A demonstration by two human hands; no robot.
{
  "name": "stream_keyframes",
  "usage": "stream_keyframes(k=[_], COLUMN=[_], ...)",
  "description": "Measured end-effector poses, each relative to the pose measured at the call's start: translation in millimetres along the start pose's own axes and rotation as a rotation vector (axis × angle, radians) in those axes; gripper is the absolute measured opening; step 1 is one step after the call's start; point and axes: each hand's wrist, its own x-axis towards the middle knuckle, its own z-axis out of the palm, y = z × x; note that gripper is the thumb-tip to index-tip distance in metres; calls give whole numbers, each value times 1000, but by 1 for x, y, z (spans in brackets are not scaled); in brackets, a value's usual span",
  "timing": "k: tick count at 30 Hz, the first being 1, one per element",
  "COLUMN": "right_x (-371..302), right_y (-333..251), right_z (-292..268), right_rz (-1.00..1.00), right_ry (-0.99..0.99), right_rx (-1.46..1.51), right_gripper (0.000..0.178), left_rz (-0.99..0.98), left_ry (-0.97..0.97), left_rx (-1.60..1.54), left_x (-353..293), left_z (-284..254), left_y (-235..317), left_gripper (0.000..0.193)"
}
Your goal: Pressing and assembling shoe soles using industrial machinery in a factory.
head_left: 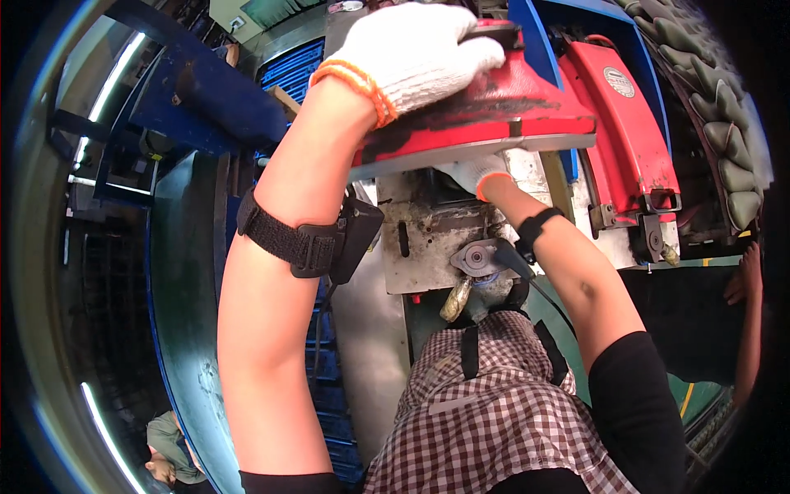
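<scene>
My left hand [407, 62], in a white knit glove with an orange cuff, is closed on the black handle [498, 34] atop a scuffed red machine lid [485, 107]. The lid has a grey metal lower edge. Below that edge, my right hand [469, 171] reaches in over the worn machine bed [420, 222]. It wears the same kind of glove, and the lid hides its fingers. Nearer to me, a grey metal lever fitting [476, 258] sits at the front of the machine, with a tape-wrapped grip [454, 300] beside it.
A second red machine [621, 123] in a blue frame stands at the right. Beyond it runs a row of dark green padded pieces [716, 107]. A blue slatted conveyor [333, 420] passes at the left. Another person's arm [747, 313] shows at the right edge; a person [174, 449] is lower left.
</scene>
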Motion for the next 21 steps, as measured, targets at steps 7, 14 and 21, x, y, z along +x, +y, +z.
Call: stream_keyframes(k=[7,14,21], right_x=[-191,-300,-268], right_y=[31,49,-11], right_z=[-58,-18,31], right_rz=[214,519,452], right_ry=[-140,-761,-1070], right_rx=[417,1117,1813], right_gripper=[48,52,66], left_rz=[-446,-251,-335], left_ry=[-737,-589,-598], left_rx=[-563,-284,-229], left_x=[-33,-101,-125], left_z=[34,143,195], left_y=[16,46,62], left_gripper=[42,49,47])
